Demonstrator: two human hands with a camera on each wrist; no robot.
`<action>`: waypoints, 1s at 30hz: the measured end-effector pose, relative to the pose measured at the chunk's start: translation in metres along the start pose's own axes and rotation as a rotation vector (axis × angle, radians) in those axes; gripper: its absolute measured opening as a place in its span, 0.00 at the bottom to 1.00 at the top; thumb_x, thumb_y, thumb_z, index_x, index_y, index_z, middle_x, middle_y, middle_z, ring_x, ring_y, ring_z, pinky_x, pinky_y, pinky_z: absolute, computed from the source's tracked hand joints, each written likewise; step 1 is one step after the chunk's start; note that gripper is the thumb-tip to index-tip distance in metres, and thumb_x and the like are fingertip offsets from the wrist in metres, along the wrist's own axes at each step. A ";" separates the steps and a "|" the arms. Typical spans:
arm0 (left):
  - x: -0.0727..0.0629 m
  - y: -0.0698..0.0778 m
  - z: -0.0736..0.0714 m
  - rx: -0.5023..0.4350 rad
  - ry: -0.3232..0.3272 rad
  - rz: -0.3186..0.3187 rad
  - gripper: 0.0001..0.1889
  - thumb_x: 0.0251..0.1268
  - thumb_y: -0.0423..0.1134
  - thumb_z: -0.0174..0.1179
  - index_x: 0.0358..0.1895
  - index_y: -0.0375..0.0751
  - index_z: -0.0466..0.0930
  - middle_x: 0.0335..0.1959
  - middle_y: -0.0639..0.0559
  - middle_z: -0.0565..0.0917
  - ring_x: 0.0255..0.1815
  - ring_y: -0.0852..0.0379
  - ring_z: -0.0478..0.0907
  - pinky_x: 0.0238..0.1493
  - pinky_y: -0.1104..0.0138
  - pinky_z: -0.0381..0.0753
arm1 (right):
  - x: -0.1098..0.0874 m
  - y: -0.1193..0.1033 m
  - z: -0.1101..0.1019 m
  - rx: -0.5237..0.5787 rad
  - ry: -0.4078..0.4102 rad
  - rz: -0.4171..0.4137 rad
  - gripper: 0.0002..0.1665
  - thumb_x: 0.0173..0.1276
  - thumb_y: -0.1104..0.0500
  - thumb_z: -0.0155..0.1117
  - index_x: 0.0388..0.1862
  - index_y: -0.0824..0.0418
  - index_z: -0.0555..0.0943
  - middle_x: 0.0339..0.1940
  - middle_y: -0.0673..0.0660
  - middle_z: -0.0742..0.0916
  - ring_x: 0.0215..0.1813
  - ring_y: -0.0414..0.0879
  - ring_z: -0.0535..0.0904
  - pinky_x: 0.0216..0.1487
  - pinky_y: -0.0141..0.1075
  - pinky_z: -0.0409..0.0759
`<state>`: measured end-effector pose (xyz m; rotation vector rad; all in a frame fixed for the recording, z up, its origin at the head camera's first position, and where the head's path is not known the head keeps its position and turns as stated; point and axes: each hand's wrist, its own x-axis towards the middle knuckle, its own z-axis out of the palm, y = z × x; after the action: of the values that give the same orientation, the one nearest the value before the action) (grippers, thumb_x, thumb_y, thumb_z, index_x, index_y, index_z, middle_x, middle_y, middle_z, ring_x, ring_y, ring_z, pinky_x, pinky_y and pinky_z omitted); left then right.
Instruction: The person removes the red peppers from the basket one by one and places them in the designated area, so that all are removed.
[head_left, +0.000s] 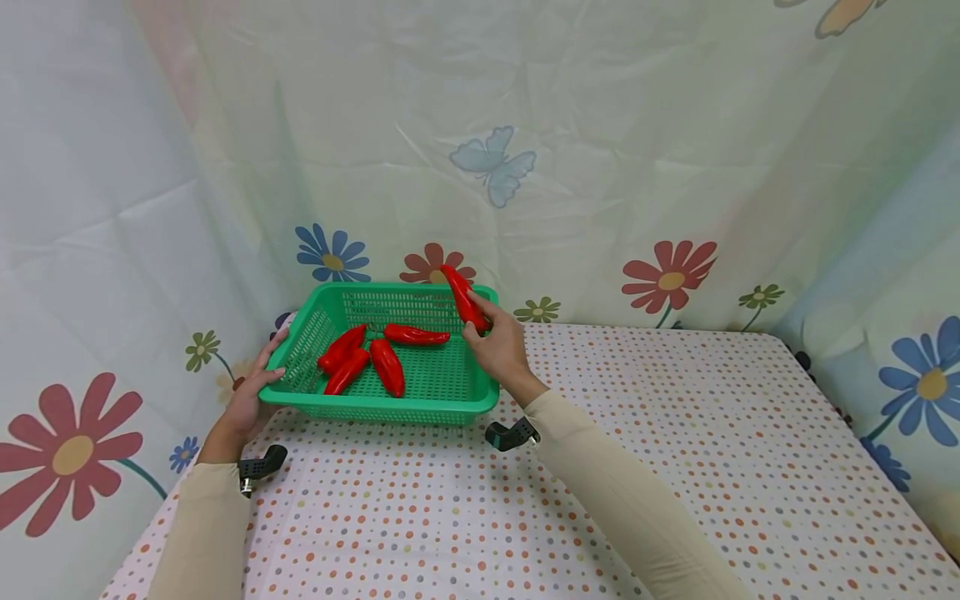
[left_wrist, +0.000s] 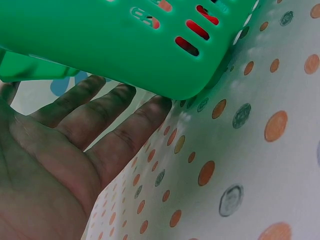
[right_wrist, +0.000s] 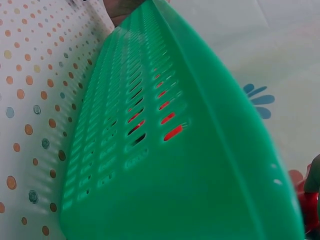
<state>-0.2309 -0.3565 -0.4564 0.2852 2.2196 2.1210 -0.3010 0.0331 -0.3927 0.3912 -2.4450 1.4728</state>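
Note:
A green plastic basket stands on the table with several red peppers lying in its left and middle part. My right hand grips another red pepper between thumb and fingers, over the basket's right end; its narrow tip points up and left. In the right wrist view, only a bit of that red pepper shows beyond the rim. My left hand holds the basket's left end at the rim. From the left wrist, several nearly straight fingers reach under the rim to the outer wall.
A dotted cloth covers the table, stretching right and in front of the basket. Flowered curtains hang close behind the basket and along both sides. Each wrist carries a small black camera.

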 end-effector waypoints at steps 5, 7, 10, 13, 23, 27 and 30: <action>0.000 0.000 0.000 0.006 0.005 -0.006 0.32 0.79 0.45 0.35 0.79 0.70 0.36 0.79 0.42 0.31 0.74 0.36 0.46 0.51 0.71 0.74 | 0.001 0.001 0.000 -0.004 0.007 0.007 0.32 0.68 0.60 0.58 0.71 0.46 0.72 0.61 0.59 0.83 0.46 0.53 0.81 0.30 0.33 0.75; 0.000 0.000 0.000 0.011 0.006 -0.007 0.32 0.79 0.45 0.34 0.79 0.70 0.36 0.79 0.42 0.31 0.73 0.37 0.47 0.51 0.71 0.74 | 0.000 0.001 -0.001 -0.009 0.013 0.010 0.32 0.68 0.60 0.58 0.71 0.46 0.72 0.62 0.58 0.83 0.45 0.53 0.81 0.29 0.33 0.75; 0.000 0.001 0.000 0.009 0.003 -0.005 0.32 0.79 0.45 0.34 0.79 0.69 0.35 0.79 0.41 0.32 0.72 0.41 0.49 0.51 0.70 0.75 | 0.000 0.001 -0.001 -0.016 0.018 0.010 0.32 0.68 0.60 0.58 0.71 0.46 0.72 0.62 0.58 0.83 0.46 0.53 0.81 0.29 0.33 0.75; 0.000 0.001 -0.001 0.008 0.000 -0.005 0.32 0.79 0.45 0.34 0.79 0.68 0.35 0.79 0.41 0.33 0.70 0.45 0.52 0.51 0.70 0.75 | 0.000 0.002 -0.002 -0.018 0.020 0.008 0.32 0.68 0.60 0.58 0.71 0.46 0.72 0.62 0.58 0.83 0.47 0.53 0.82 0.30 0.32 0.75; 0.001 0.001 0.000 0.022 0.012 -0.017 0.32 0.79 0.45 0.34 0.79 0.69 0.35 0.79 0.41 0.34 0.70 0.44 0.53 0.51 0.69 0.75 | 0.000 0.002 -0.004 0.006 0.022 0.021 0.32 0.68 0.60 0.59 0.71 0.47 0.72 0.62 0.58 0.83 0.46 0.53 0.82 0.29 0.32 0.76; 0.001 0.001 0.001 0.029 0.020 -0.019 0.32 0.78 0.45 0.35 0.79 0.69 0.36 0.79 0.41 0.34 0.70 0.43 0.53 0.51 0.69 0.75 | 0.001 0.003 -0.004 0.033 0.027 0.029 0.31 0.68 0.61 0.59 0.70 0.47 0.73 0.61 0.59 0.83 0.45 0.53 0.82 0.28 0.31 0.75; 0.001 0.001 0.001 0.031 0.022 -0.018 0.32 0.78 0.45 0.34 0.79 0.69 0.36 0.79 0.41 0.34 0.70 0.42 0.53 0.50 0.68 0.75 | 0.002 0.003 -0.005 0.052 0.026 0.038 0.31 0.67 0.61 0.59 0.70 0.47 0.73 0.62 0.59 0.83 0.45 0.53 0.82 0.27 0.31 0.75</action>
<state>-0.2314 -0.3556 -0.4551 0.2442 2.2600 2.0923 -0.3032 0.0387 -0.3927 0.3353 -2.4118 1.5495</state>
